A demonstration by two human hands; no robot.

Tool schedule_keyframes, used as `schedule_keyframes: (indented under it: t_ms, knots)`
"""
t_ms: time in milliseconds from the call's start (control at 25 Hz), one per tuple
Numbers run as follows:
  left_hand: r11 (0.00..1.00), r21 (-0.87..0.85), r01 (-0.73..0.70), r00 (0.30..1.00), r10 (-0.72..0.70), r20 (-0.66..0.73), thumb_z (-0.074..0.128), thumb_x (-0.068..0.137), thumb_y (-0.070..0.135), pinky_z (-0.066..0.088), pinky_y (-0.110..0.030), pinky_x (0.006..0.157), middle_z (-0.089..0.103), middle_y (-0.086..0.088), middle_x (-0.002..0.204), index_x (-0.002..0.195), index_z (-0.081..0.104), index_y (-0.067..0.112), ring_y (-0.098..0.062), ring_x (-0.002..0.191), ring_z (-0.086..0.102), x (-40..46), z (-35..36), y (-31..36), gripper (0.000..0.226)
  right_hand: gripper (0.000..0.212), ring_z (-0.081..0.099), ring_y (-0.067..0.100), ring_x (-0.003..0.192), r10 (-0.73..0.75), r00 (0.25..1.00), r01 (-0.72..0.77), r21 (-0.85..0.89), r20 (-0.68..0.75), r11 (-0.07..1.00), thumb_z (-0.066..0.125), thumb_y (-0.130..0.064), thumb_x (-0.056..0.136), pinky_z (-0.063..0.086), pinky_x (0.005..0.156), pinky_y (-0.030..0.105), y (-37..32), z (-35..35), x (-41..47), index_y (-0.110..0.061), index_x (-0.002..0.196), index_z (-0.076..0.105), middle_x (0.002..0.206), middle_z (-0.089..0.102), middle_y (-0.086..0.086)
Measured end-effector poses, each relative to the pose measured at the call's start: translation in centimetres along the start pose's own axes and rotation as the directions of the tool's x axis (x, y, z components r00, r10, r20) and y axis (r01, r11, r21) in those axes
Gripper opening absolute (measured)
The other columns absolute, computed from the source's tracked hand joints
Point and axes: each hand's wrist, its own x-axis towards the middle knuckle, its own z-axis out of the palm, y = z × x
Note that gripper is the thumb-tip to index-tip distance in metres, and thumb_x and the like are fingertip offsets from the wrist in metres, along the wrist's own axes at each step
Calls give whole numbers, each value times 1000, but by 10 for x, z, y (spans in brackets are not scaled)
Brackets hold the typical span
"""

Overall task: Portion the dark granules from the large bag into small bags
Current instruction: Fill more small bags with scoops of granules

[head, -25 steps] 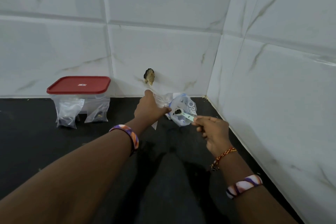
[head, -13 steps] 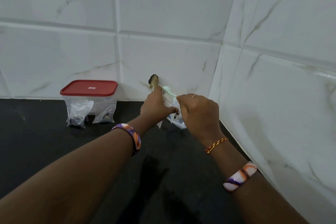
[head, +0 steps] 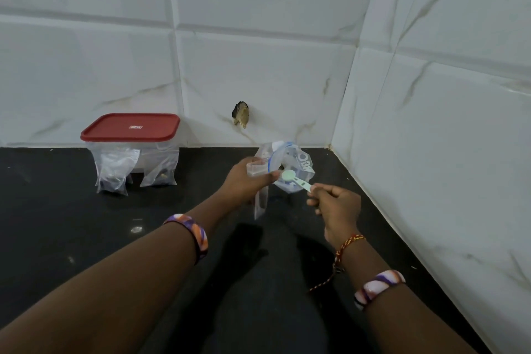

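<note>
We look down at our two bare hands over a black counter (head: 71,224) in a white tiled corner. Our left hand (head: 247,181) has its grip closed on a small clear bag (head: 258,181), held upright, its lower end hanging below the fingers. Our right hand (head: 336,204) pinches the handle of a pale green spoon (head: 293,178), its bowl just beside the small bag's mouth. Behind them the large bag (head: 296,167) sits open on the counter near the corner. Well to the left, two filled small bags (head: 115,169) lean against a tub with a red lid (head: 130,126).
</note>
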Motion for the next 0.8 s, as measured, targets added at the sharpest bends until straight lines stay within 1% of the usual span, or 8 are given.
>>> schedule_keyframes:
  t_ms: [120,240,320,400,480,600,680,800]
  knots:
    - [936,-316,155,987,-157,20,65,85,15,53,-39,89,64,-6,99,118,58,6,-20,97,61,0,4,-19,35,14,65,12,62,77,997,-77,49,11,996,60,-3,86,45,41,15,5,24,16,-1,98,67,78,69,9]
    - [754,-607,250,961,-272,58,61,86,2,57,-37,78,69,-9,80,100,64,2,-19,75,66,1,6,-36,15,11,68,15,67,51,999,-51,-23,5,998,63,-4,84,48,45,18,10,46,27,-5,93,68,88,70,11]
    - [653,-708,269,951,-294,90,60,85,1,57,-37,74,69,-12,83,94,64,0,-20,72,67,4,6,-46,10,6,66,15,70,-15,999,10,-123,-38,992,70,-12,80,47,50,19,16,53,27,-8,84,70,84,71,9]
    - [630,-737,244,957,-280,77,61,84,1,58,-37,74,68,-15,86,93,65,-1,-19,69,69,9,6,-54,10,12,61,12,70,-74,996,66,-139,-49,988,73,-23,78,45,54,18,24,56,20,-12,76,70,74,68,2]
    - [660,-723,204,967,-253,42,61,84,-1,59,-33,69,71,-12,78,87,65,0,-16,64,70,10,7,-58,5,15,57,5,63,-118,992,121,-109,35,987,70,-29,80,45,56,17,33,58,6,-15,73,69,65,62,-6]
    - [704,-697,138,982,-191,2,61,83,-4,59,-31,67,73,-7,70,84,65,1,-18,66,70,6,11,-60,6,1,63,-5,62,-150,966,138,69,210,988,70,-16,81,49,59,10,38,59,-11,-17,83,70,71,67,-8]
    - [721,-686,94,990,-138,-10,62,81,-6,60,-27,63,73,-6,70,86,65,0,-15,64,71,2,13,-62,8,15,65,-7,64,-148,958,115,145,244,983,71,-6,79,51,60,9,40,57,-8,-14,92,68,77,69,-5]
    - [749,-662,39,997,-76,-27,61,81,-7,59,-24,64,73,-4,69,85,65,1,-12,63,70,-3,14,-65,9,21,66,-2,65,-151,954,114,151,261,982,71,-1,77,52,63,12,43,53,-4,-8,96,67,77,70,0]
